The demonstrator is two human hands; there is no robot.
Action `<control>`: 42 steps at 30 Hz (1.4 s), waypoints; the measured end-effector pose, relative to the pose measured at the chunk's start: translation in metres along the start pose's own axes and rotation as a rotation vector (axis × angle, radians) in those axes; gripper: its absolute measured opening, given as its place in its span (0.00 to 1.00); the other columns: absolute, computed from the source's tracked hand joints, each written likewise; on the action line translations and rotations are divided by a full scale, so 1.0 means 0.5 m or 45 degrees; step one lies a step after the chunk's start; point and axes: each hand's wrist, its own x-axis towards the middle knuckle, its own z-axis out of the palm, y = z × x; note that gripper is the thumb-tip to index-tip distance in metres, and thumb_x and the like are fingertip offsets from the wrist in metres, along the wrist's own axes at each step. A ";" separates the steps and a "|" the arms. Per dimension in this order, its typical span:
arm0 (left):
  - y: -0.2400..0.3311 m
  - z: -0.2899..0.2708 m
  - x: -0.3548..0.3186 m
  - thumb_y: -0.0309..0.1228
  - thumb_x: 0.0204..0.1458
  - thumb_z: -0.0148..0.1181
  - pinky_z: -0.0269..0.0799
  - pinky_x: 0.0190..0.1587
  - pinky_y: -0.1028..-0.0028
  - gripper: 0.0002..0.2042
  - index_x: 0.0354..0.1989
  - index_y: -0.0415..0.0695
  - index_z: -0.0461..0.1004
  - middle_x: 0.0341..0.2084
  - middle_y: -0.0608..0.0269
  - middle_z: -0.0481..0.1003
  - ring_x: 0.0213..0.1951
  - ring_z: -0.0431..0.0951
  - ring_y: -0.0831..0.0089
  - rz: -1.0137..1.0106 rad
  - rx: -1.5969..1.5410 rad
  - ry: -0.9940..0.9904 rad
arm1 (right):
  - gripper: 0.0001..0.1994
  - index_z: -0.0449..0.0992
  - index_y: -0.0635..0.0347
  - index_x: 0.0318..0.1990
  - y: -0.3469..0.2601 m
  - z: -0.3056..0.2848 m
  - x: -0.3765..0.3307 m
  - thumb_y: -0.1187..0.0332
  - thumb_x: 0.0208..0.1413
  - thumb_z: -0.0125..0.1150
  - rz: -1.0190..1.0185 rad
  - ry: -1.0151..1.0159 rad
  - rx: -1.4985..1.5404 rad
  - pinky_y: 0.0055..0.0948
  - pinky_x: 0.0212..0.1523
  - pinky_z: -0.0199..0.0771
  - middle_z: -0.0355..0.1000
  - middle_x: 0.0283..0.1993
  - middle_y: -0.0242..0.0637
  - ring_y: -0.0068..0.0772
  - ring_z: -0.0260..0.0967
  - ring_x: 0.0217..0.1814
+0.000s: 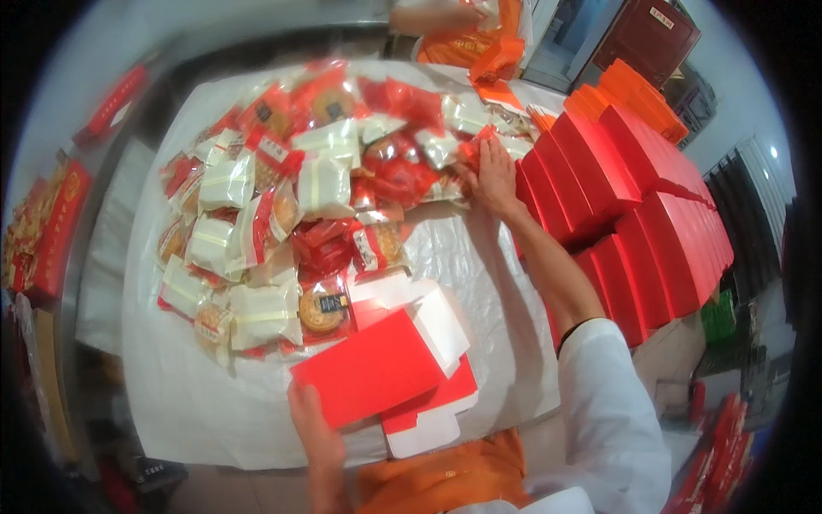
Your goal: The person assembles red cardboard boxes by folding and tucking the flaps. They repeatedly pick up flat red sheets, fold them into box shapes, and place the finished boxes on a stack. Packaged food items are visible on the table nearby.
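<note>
My left hand (315,433) is closed on the left edge of a red cardboard box (368,368), whose white flaps (441,330) stand out at its right end. Under it lies another red and white carton (428,420), partly hidden. Farther off, my right hand (495,176) is at the right side of a heap of wrapped pastries, with thumb and fingers around a red-wrapped packet (481,141). The heap mixes cream packets (325,187), red packets (324,244) and clear-fronted ones showing round pastries, such as the wrapped mooncake (323,310) near the box.
Red boxes (591,176) are stacked in rows along the right side of the white-covered table (205,403). Orange cartons (629,98) sit behind them. Across the table a person in an orange apron (479,43) stands. A red carton (60,227) with contents is at far left.
</note>
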 end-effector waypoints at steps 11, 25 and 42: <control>0.015 0.025 0.004 0.32 0.56 0.44 0.63 0.48 0.72 0.19 0.54 0.39 0.54 0.47 0.59 0.63 0.46 0.66 0.72 0.061 -0.201 0.111 | 0.15 0.65 0.60 0.48 0.025 -0.173 0.034 0.61 0.61 0.38 0.645 -0.088 1.537 0.31 0.36 0.71 0.70 0.41 0.36 0.33 0.69 0.43; -0.017 0.074 -0.041 0.35 0.56 0.47 0.62 0.49 0.73 0.22 0.54 0.38 0.52 0.46 0.59 0.62 0.47 0.64 0.74 0.304 -0.197 0.027 | 0.18 0.63 0.63 0.52 -0.155 -0.455 -0.206 0.61 0.61 0.39 1.336 -0.677 2.406 0.28 0.50 0.67 0.66 0.50 0.36 0.26 0.65 0.49; -0.017 0.112 -0.068 0.37 0.56 0.47 0.59 0.52 0.71 0.23 0.54 0.37 0.52 0.49 0.57 0.61 0.49 0.62 0.72 0.541 -0.020 -0.020 | 0.18 0.66 0.64 0.49 -0.096 -0.467 -0.251 0.59 0.60 0.40 1.105 -0.854 2.052 0.24 0.42 0.69 0.67 0.44 0.35 0.23 0.66 0.44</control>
